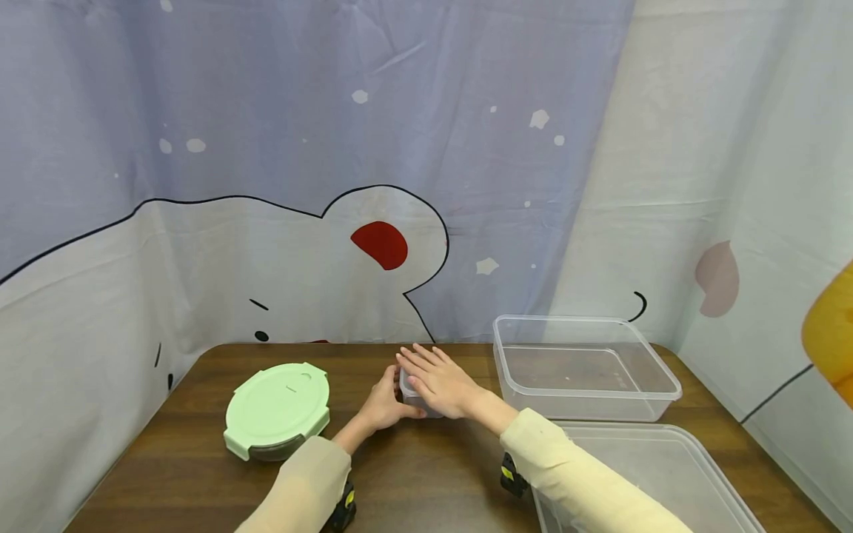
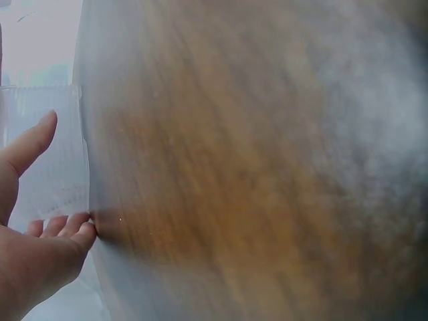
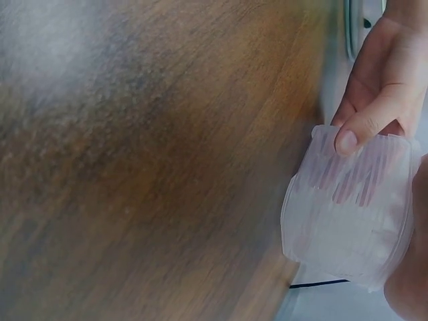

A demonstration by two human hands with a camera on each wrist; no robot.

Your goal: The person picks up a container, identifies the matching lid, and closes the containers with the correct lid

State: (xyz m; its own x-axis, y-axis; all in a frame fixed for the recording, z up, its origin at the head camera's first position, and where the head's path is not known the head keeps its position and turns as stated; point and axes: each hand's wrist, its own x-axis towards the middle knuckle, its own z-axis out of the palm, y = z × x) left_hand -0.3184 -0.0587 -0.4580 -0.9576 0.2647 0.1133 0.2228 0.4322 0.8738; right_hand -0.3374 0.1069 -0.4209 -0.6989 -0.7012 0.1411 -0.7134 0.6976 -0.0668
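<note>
Left hand (image 1: 381, 403) grips small clear container (image 3: 348, 234) by its sides; right hand (image 1: 443, 385) lies on its top, fingers extended; it stands on counter (image 1: 420, 477) between green-lidded bowl (image 1: 278, 403) and large tub (image 1: 586, 405).

We find a round bowl (image 1: 276, 450) under a pale green lid (image 1: 278, 406) left of the fingers (image 1: 418, 360). Right of them we note an open-topped clear box (image 1: 580, 406) and, on its near side, a flat clear panel (image 1: 649, 455). Below them lies a brown wood-grain table (image 1: 413, 488); beyond hangs a patterned curtain (image 1: 466, 148) with a red patch (image 1: 383, 246).
</note>
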